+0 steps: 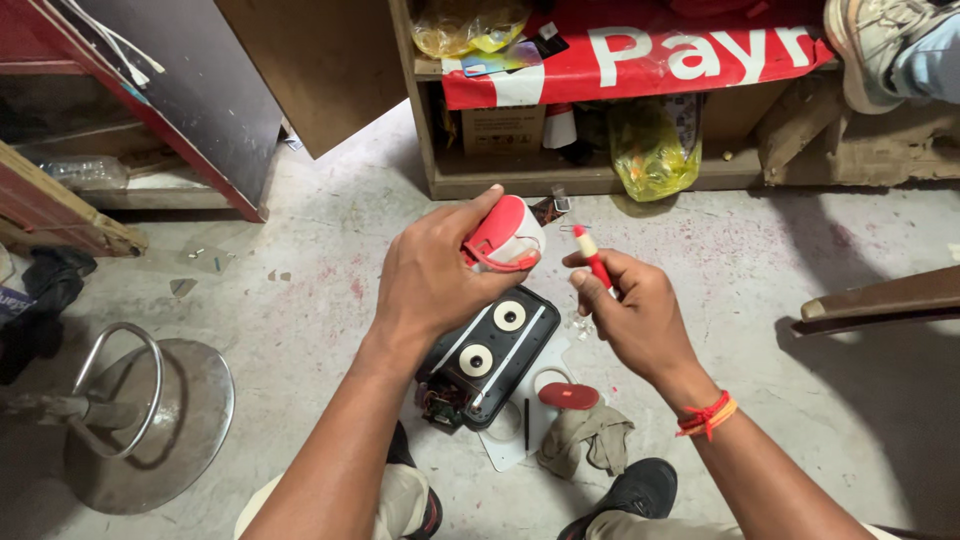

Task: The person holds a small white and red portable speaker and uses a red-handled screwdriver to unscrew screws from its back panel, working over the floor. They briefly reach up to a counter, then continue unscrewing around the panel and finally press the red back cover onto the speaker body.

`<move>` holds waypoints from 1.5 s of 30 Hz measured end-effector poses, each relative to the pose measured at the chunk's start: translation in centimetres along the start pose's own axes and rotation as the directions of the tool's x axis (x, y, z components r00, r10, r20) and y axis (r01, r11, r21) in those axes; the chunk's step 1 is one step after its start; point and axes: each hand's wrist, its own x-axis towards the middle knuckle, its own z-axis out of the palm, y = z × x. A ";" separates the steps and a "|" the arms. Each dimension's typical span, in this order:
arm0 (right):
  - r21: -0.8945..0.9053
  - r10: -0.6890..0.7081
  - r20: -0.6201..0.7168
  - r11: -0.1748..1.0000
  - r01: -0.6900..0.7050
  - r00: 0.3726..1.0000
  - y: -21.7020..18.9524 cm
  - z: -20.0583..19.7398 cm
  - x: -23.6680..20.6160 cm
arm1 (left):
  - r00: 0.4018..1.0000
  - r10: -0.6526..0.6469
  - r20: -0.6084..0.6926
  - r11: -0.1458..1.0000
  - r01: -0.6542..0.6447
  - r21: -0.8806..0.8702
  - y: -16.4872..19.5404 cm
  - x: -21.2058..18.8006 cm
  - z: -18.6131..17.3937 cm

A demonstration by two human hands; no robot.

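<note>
Knees and a dark shoe (625, 492) frame the floor. Above the opened black speaker (487, 358), a red-and-white part (503, 238) is clasped by the left hand (432, 277); a red screwdriver (594, 259), pinched by the right hand (630, 312), is best kept steady just right of it.

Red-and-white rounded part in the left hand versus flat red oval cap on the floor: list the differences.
The red-and-white rounded plastic part is held up in the left hand; the flat red oval cap lies untouched on the floor. The held part is bulky and two-coloured; the cap is thin and all red. Both are red.
</note>
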 end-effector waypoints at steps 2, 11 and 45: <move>-0.044 -0.051 -0.014 0.998 0.050 0.999 -0.6 0.2 -0.5 | 1.000 0.006 -0.013 1.000 -0.006 -0.017 -0.4 0.1 0.3; 0.217 -0.216 -0.208 0.941 0.260 0.954 -2.3 -0.3 -2.0 | 0.832 -0.363 0.420 0.199 0.509 -0.837 -1.8 0.5 1.4; 0.172 -0.440 -0.382 0.830 0.530 0.813 -3.1 -2.2 -4.4 | 0.826 -0.019 0.564 -0.089 0.560 -0.824 0.2 0.0 3.0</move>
